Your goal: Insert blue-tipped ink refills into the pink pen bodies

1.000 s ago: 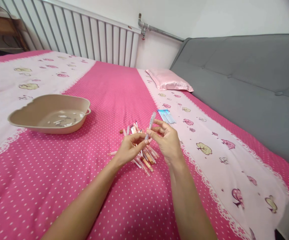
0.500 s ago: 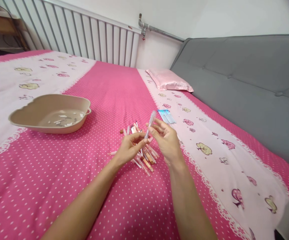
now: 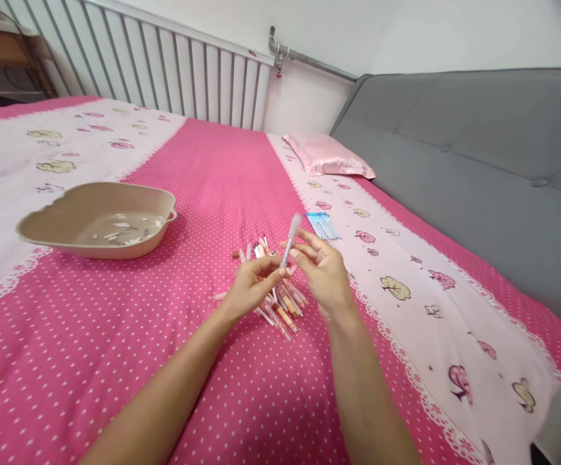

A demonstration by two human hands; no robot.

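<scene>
Your forearms come in from the bottom edge and converge over the pink bedspread (image 3: 242,400). Change over the last second: the pen (image 3: 291,237) has rolled, and its printed side no longer faces the camera; your hands have barely shifted. So it's being turned in place, not set down yet.

Grip: left hand (image 3: 254,284) pinches the lower end between thumb and forefinger, fingers pointing right. Right hand (image 3: 326,274) has thumb and fingertips on it higher up, other fingers curled. Pen leans, top end away from you.

Pen's above the loose pen pile (image 3: 285,318), partly hidden by your left hand. Tan tub (image 3: 96,200) well left, scraps inside. Past your right hand: blue-ended pens (image 3: 324,226) in a neat row, then the pink pillow (image 3: 331,155).
</scene>
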